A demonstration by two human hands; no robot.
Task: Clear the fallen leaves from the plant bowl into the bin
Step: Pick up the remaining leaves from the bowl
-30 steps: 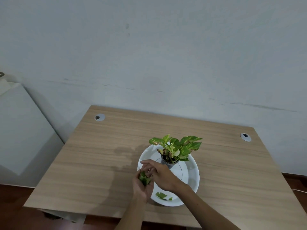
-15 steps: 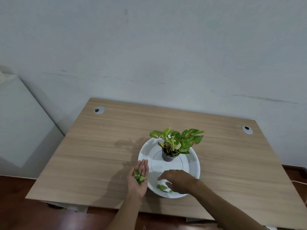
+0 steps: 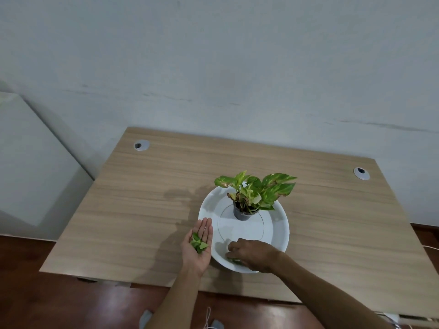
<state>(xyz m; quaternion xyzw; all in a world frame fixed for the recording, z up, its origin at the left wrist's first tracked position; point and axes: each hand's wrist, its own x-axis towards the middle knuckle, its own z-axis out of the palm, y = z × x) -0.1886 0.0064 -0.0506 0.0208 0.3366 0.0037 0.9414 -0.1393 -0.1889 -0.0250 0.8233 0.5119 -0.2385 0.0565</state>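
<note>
A white plant bowl point(image 3: 278, 224) sits on the wooden desk, with a small dark pot of green and yellow leaves point(image 3: 254, 193) standing in its middle. My left hand point(image 3: 198, 248) lies palm up just left of the bowl, fingers straight, carrying several small green leaf pieces point(image 3: 199, 244). My right hand point(image 3: 254, 254) reaches into the near side of the bowl, its fingers curled down on a fallen leaf point(image 3: 234, 260) that peeks out beneath them. No bin is in view.
The desk point(image 3: 142, 210) stands against a pale wall and has a cable grommet at the back left point(image 3: 141, 145) and one at the back right point(image 3: 361, 173). A white cabinet point(image 3: 28, 162) stands to the left. Dark wooden floor lies below the desk's front edge.
My right hand left the left palm and dropped to the bowl's near rim, onto the fallen leaf. My left hand opened flat with the leaf pieces lying on it.
</note>
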